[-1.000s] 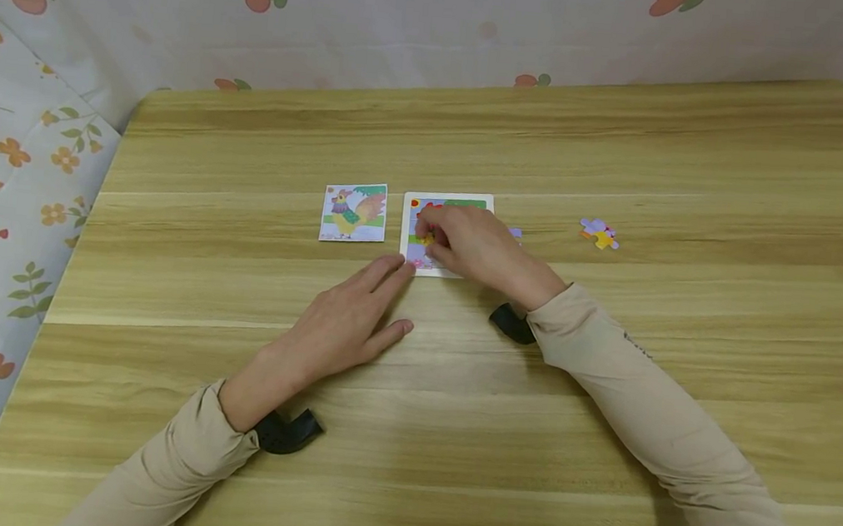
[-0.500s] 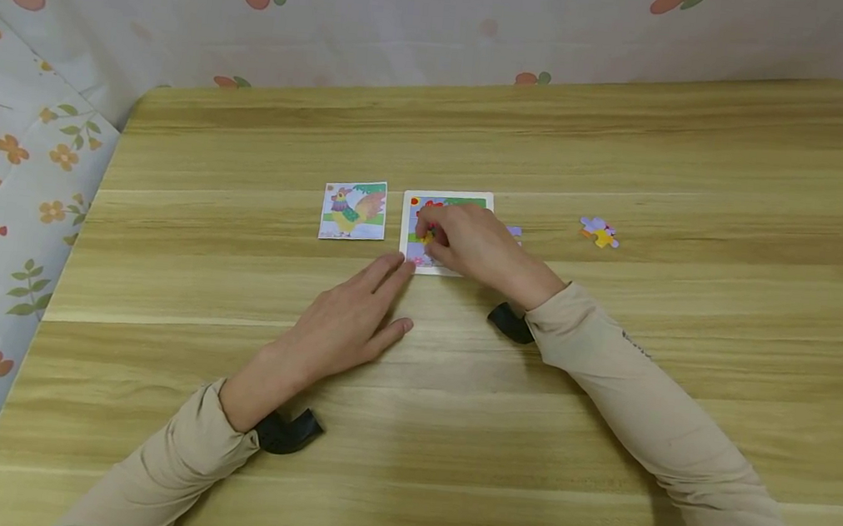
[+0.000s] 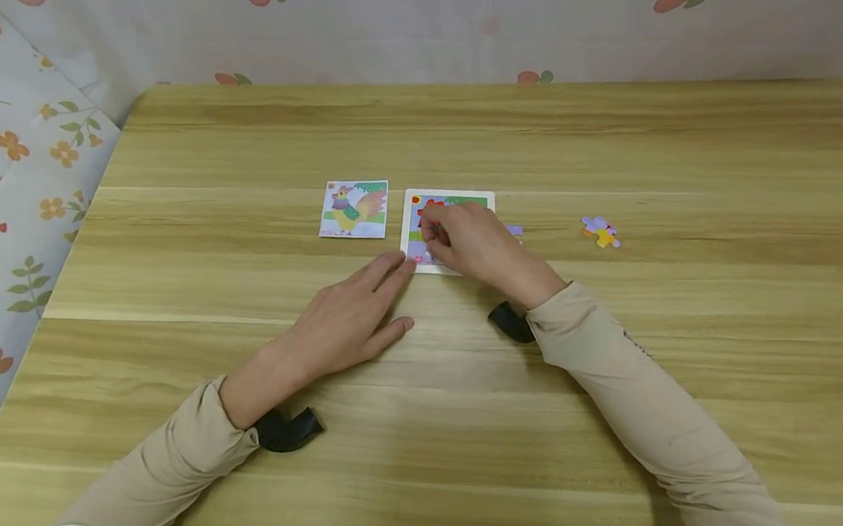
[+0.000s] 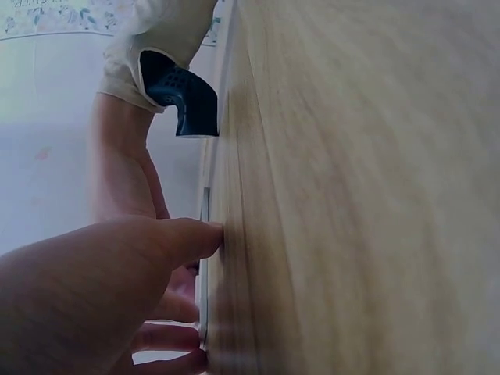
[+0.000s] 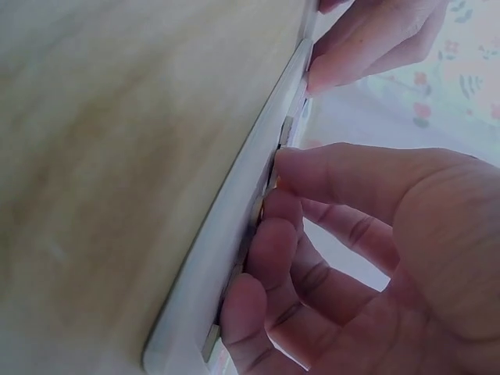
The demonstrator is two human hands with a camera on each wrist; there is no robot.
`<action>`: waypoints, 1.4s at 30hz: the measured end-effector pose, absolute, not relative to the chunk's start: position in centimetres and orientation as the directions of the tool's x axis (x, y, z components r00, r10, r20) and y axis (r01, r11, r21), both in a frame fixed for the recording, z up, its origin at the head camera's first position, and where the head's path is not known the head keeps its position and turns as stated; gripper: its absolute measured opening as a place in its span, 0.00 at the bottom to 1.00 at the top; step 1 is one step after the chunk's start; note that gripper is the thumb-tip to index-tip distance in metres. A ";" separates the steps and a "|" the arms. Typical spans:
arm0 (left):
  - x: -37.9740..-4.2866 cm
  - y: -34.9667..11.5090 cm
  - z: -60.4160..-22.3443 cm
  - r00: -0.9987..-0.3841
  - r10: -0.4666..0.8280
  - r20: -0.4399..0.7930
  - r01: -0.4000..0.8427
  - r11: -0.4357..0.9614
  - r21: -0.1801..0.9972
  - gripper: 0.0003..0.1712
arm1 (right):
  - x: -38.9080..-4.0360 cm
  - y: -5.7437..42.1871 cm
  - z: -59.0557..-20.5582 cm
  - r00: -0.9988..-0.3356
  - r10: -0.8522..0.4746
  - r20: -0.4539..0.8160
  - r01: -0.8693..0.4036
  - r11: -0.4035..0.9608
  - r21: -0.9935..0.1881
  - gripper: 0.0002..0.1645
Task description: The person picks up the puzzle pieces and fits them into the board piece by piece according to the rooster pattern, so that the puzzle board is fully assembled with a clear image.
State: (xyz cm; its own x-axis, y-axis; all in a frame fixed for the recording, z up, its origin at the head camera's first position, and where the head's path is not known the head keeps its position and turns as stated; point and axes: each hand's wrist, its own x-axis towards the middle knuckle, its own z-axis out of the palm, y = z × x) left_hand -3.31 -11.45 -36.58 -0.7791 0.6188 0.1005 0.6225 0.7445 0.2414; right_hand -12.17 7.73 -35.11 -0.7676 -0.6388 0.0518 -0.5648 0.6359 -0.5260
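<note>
A small jigsaw puzzle in a white-rimmed tray [image 3: 450, 194] lies flat on the table, with red, green and lilac picture parts showing. Over its middle, my right hand [image 3: 479, 243] bends thumb and index finger together on a puzzle piece. In the right wrist view, a sliver of orange on that puzzle piece [image 5: 279, 183] shows at the thumb tip; the rest is hidden by the fingers. My left hand [image 3: 345, 319] rests with extended fingers, its fingertips at the tray's near left corner. The thumb is spread out over the wood.
Left of the tray lies a square picture card [image 3: 354, 209] of a rooster. A lilac puzzle piece [image 3: 516, 230] peeks out beside the right hand. Farther right is a small cluster of loose puzzle pieces [image 3: 601, 231], lilac, yellow and orange, on the wooden table [image 3: 626, 164].
The right thumb and index finger have closed in slightly, and the yellow seen between them earlier is now covered. The left hand has stayed at the tray's corner.
</note>
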 end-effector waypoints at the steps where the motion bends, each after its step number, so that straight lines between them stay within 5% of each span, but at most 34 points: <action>1: -3.3 -11.4 -36.6 -0.780 0.618 0.100 0.622 0.745 0.242 0.36 | -12.2 7.8 -35.1 -0.768 -0.639 0.056 -0.566 0.635 -0.526 0.05; 30: -3.5 -11.3 -36.3 -0.784 0.615 0.081 0.616 0.756 0.220 0.36 | -12.3 7.6 -35.1 -0.780 -0.626 0.009 -0.543 0.670 -0.506 0.05; 42: -3.4 -11.4 -36.2 -0.790 0.611 0.050 0.603 0.761 0.238 0.36 | -13.2 11.6 -30.6 -0.793 -0.603 -0.092 -0.455 0.685 -0.569 0.09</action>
State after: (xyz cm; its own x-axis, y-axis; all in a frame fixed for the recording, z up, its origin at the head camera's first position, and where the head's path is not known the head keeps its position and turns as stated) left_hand -3.40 -11.41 -36.19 -0.7902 0.6108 0.0501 0.6034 0.7611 0.2379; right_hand -13.17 11.63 -30.63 -0.7925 -0.6028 -0.0923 -0.4548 0.6850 -0.5691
